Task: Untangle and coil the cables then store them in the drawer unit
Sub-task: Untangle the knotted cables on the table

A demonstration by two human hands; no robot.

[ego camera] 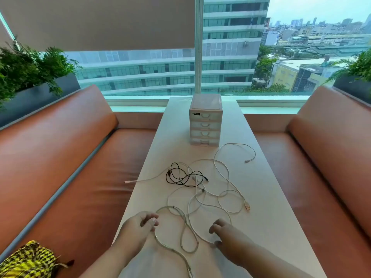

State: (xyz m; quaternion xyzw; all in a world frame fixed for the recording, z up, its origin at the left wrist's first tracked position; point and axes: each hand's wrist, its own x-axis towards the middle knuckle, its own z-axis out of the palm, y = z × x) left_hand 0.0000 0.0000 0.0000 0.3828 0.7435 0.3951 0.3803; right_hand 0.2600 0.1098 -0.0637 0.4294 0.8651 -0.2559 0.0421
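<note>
Table's (261, 197) left edge: white cable end (128, 181) overhangs

Place: a lounge booth in a high-rise office-type building; whether office or café cannot be told.
Seating: two long orange-brown padded benches, left (60, 157) and right (321, 157), face each other across a narrow white table (261, 197).
Window: a wide glass wall (140, 73) at the table's far end, with a grey roller blind (100, 21) half lowered.
Outlook: a glass tower (234, 37) and city rooftops (321, 43) seen from well above.
Greenery: dark planters (40, 97) of leafy plants behind each bench back.
Desk things: a small plastic drawer unit (204, 125) and loose charging cables (202, 190).
</note>
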